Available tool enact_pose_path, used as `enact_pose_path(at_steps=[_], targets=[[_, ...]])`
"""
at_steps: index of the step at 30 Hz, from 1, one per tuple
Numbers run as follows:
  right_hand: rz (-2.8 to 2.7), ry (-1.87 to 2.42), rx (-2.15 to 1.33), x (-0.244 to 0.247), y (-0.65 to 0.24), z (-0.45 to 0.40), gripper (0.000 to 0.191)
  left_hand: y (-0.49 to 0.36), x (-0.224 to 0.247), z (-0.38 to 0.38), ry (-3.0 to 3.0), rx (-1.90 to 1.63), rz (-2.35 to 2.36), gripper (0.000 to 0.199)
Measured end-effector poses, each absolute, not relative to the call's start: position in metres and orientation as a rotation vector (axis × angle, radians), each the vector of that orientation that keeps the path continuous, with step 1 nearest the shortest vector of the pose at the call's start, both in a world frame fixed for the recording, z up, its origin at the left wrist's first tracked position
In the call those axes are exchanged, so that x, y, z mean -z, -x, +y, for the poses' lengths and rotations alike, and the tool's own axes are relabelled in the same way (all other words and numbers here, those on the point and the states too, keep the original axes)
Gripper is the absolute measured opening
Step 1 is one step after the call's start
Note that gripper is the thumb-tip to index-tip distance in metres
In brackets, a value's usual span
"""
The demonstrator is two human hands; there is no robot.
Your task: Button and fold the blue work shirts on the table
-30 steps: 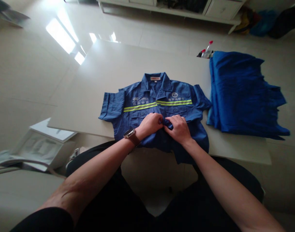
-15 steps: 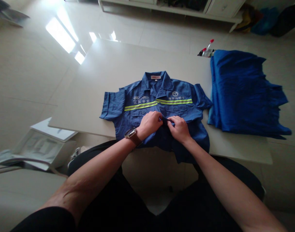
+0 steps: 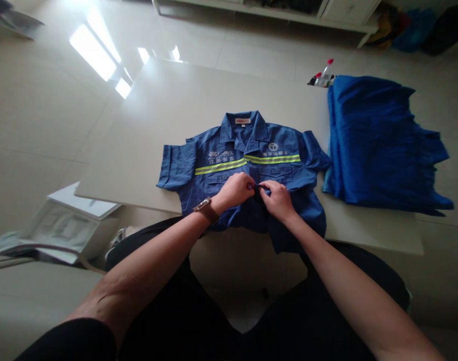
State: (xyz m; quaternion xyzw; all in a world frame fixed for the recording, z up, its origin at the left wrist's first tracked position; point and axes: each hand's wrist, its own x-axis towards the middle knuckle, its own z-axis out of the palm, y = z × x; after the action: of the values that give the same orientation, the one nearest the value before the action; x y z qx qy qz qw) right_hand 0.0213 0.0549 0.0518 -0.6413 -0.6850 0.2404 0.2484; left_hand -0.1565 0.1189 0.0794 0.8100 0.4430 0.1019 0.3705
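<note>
A blue short-sleeved work shirt (image 3: 247, 145) with yellow reflective stripes and printed logos lies buttoned-side up on a pale table, collar pointing away from me. My left hand (image 3: 233, 192), with a brown-strapped wristwatch (image 3: 206, 210) on its wrist, pinches the shirt's front placket below the stripe. My right hand (image 3: 277, 200) grips the same placket from the other side. A small dark fold of cloth shows between my fingers. Any button there is hidden by my hands.
A folded stack of brighter blue cloth (image 3: 383, 140) lies to the right on the table (image 3: 169, 130). Behind it stands a small bottle with a red cap (image 3: 324, 75). A white box (image 3: 67, 228) sits on the floor at left, and a low white cabinet (image 3: 345, 10) stands at the far top.
My hands have drawn closer around the placket, and less of the dark fold shows between them. The view has drifted slightly. The shirt has barely moved.
</note>
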Motion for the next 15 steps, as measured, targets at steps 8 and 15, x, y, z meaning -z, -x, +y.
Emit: enact_pose_path(at_steps=[8,15], targets=[[-1.799,1.761,-0.739,-0.0550,-0.0202,0.0561,0.019,0.1560,-0.0801,0.1181,-2.070,-0.276,1.075,0.025],[-1.704,1.801,-0.798,-0.0558,-0.0174,0.0556,0.021,0.1558,-0.0808,0.1199,-2.065,-0.261,1.051,0.026]])
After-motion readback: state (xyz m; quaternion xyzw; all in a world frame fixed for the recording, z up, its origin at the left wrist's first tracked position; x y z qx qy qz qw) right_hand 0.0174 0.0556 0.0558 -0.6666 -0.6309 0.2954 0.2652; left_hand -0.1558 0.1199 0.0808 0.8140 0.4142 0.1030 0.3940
